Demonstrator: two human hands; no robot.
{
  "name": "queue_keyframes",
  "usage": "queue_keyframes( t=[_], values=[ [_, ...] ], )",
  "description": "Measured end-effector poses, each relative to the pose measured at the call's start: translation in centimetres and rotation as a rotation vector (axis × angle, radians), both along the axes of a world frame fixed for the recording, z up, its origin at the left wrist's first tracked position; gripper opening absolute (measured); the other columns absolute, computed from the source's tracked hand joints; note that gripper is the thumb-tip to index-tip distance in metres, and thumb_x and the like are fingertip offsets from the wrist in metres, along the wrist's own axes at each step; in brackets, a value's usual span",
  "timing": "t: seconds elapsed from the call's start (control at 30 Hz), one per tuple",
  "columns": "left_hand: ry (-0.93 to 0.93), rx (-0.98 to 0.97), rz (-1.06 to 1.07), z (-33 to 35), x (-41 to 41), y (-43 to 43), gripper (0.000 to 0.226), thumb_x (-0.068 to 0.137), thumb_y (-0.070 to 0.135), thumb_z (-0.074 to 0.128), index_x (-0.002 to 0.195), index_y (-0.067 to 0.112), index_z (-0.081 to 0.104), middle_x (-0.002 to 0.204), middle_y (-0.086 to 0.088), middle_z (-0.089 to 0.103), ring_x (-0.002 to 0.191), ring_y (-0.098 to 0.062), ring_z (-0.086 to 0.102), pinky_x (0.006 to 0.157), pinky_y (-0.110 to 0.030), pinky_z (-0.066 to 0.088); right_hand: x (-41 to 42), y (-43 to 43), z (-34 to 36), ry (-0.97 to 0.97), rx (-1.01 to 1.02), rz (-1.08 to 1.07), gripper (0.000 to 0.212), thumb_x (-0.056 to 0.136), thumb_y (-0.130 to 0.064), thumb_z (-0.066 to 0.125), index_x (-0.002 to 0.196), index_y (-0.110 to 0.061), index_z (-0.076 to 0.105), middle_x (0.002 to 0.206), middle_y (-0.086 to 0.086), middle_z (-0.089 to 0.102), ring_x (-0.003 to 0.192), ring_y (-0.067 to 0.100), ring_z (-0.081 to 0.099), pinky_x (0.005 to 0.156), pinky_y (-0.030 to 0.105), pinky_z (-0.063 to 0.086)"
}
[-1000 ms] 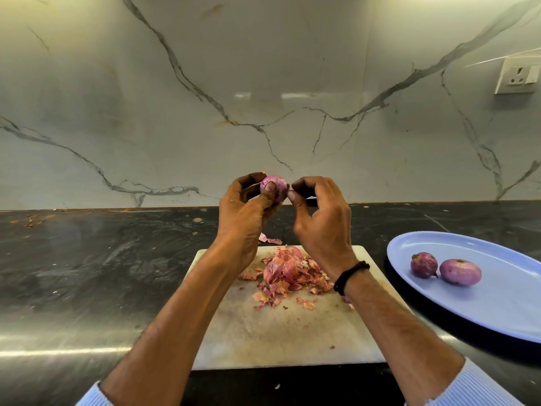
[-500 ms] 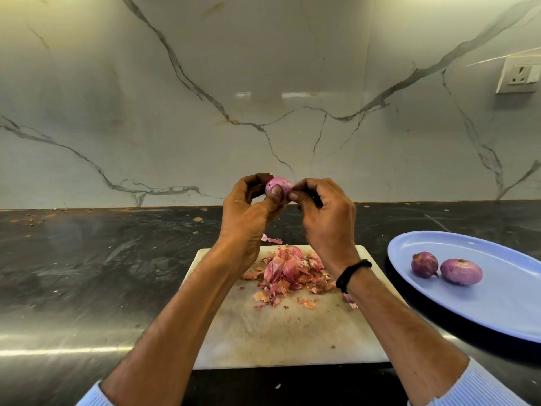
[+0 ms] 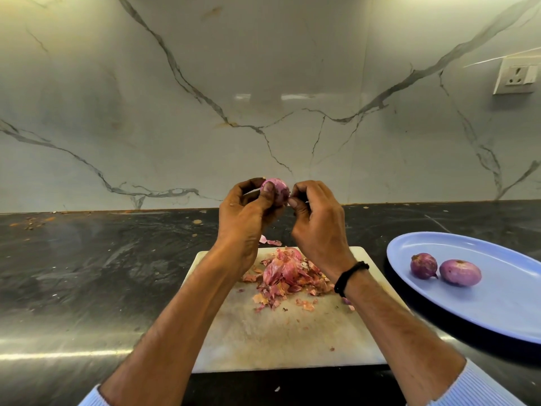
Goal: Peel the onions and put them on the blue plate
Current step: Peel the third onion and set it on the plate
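A small pink-purple onion [image 3: 277, 191] is held up above the board, gripped by my left hand [image 3: 244, 222] with the thumb over its front. My right hand [image 3: 317, 227] has curled fingers, and its thumb and fingertip pinch at the onion's right side. A heap of pink and tan onion skins [image 3: 288, 275] lies on the white cutting board [image 3: 281, 338] below the hands. To the right, the blue plate [image 3: 503, 306] holds two peeled purple onions [image 3: 424, 265] [image 3: 460, 272] side by side.
The board lies on a dark stone counter [image 3: 96, 265] with crumbs scattered at the far left. A marble wall rises behind. A white wall socket [image 3: 516, 80] is at the upper right. The plate's right part runs out of view.
The onion has turned a little in my left hand, showing more of its pink surface. My right thumb and finger have shifted to its right edge. Both hands stay at the same height.
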State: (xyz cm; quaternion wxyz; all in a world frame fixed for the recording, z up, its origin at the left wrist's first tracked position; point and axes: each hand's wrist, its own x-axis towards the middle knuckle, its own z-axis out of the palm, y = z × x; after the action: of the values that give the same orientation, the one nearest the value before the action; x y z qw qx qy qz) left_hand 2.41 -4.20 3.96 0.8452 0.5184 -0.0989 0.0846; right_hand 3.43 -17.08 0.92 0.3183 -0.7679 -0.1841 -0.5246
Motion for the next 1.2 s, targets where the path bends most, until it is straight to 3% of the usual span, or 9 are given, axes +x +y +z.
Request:
queue_keyframes(
  t=[0.07, 0.2, 0.4, 0.57, 0.77, 0.83, 0.97, 1.1, 1.2],
  values=[
    [0.017, -0.018, 0.011, 0.1, 0.2, 0.1, 0.031, 0.094, 0.013, 0.064, 0.122, 0.004, 0.060, 0.113, -0.015, 0.070, 0.101, -0.029, 0.072, 0.086, -0.038, 0.061, -0.1, -0.1, 0.1, -0.004, 0.057, 0.013, 0.014, 0.088, 0.006, 0.064, 0.096, -0.005, 0.058, 0.092, 0.005, 0.059, 0.084, 0.013, 0.055, 0.074, 0.010, 0.044],
    [0.036, -0.042, 0.013, 0.2, 0.3, 0.3, 0.031, 0.094, 0.014, 0.064, 0.122, 0.003, 0.060, 0.116, -0.015, 0.068, 0.101, -0.032, 0.072, 0.088, -0.042, 0.060, -0.4, -0.3, 0.4, 0.012, 0.138, 0.024, 0.025, 0.087, 0.008, 0.064, 0.109, -0.004, 0.059, 0.101, 0.007, 0.064, 0.092, 0.013, 0.060, 0.081, 0.004, 0.044],
    [0.034, -0.026, 0.007, 0.2, 0.4, 0.2, 0.030, 0.094, 0.015, 0.065, 0.121, 0.004, 0.061, 0.115, -0.016, 0.070, 0.100, -0.030, 0.073, 0.087, -0.039, 0.061, -0.3, -0.5, 0.4, -0.027, 0.069, -0.020, 0.016, 0.094, -0.004, 0.065, 0.108, -0.006, 0.069, 0.100, 0.007, 0.068, 0.091, 0.010, 0.061, 0.080, 0.004, 0.044],
    [-0.019, 0.048, -0.020, 0.0, 0.0, 0.3, 0.028, 0.093, 0.015, 0.066, 0.118, 0.004, 0.062, 0.105, -0.015, 0.074, 0.094, -0.025, 0.074, 0.086, -0.037, 0.061, -0.5, -0.1, 0.5, -0.023, 0.104, 0.046, 0.015, 0.094, -0.018, 0.068, 0.103, -0.006, 0.069, 0.097, 0.004, 0.068, 0.088, 0.011, 0.061, 0.078, 0.012, 0.051],
    [0.026, 0.079, -0.100, 0.3, -0.2, 0.1, 0.022, 0.094, 0.017, 0.064, 0.112, 0.004, 0.065, 0.101, -0.013, 0.075, 0.094, -0.028, 0.074, 0.082, -0.038, 0.062, -0.2, -0.6, 0.5, 0.093, 0.257, 0.071, 0.004, 0.098, -0.012, 0.062, 0.099, -0.009, 0.064, 0.091, 0.002, 0.067, 0.084, 0.015, 0.064, 0.073, 0.029, 0.056],
    [0.066, 0.040, -0.131, 0.5, -0.3, 0.1, 0.019, 0.096, 0.020, 0.062, 0.107, 0.006, 0.067, 0.103, -0.015, 0.074, 0.090, -0.027, 0.074, 0.077, -0.035, 0.063, -0.2, -0.6, 0.5, 0.115, 0.260, 0.067, 0.009, 0.097, -0.006, 0.061, 0.105, -0.008, 0.064, 0.096, 0.004, 0.069, 0.088, 0.015, 0.066, 0.077, 0.027, 0.057],
    [0.156, -0.019, -0.100, 0.8, -0.3, 0.4, 0.025, 0.098, 0.028, 0.059, 0.106, 0.005, 0.067, 0.108, -0.019, 0.072, 0.082, -0.025, 0.074, 0.069, -0.031, 0.063, -0.3, -0.9, 0.7, 0.116, 0.250, 0.003, 0.020, 0.094, -0.004, 0.063, 0.114, -0.009, 0.062, 0.104, 0.004, 0.070, 0.094, 0.012, 0.067, 0.079, 0.008, 0.050],
    [0.227, -0.029, -0.045, 0.9, -0.1, 0.9, 0.036, 0.095, 0.038, 0.060, 0.106, 0.005, 0.066, 0.101, -0.019, 0.074, 0.073, -0.022, 0.074, 0.060, -0.025, 0.060, -0.4, -1.0, 0.9, 0.117, 0.290, -0.046, 0.018, 0.091, -0.025, 0.072, 0.095, -0.012, 0.060, 0.096, 0.001, 0.064, 0.089, 0.013, 0.060, 0.075, 0.021, 0.048],
    [0.258, -0.040, -0.022, 0.9, 0.0, 1.2, 0.041, 0.093, 0.044, 0.061, 0.105, 0.005, 0.065, 0.089, -0.016, 0.077, 0.070, -0.022, 0.074, 0.060, -0.026, 0.061, -0.3, -1.2, 0.9, 0.184, 0.254, -0.095, 0.008, 0.090, -0.012, 0.070, 0.093, -0.009, 0.063, 0.097, 0.003, 0.062, 0.089, 0.010, 0.055, 0.075, 0.015, 0.044]
  ],
)
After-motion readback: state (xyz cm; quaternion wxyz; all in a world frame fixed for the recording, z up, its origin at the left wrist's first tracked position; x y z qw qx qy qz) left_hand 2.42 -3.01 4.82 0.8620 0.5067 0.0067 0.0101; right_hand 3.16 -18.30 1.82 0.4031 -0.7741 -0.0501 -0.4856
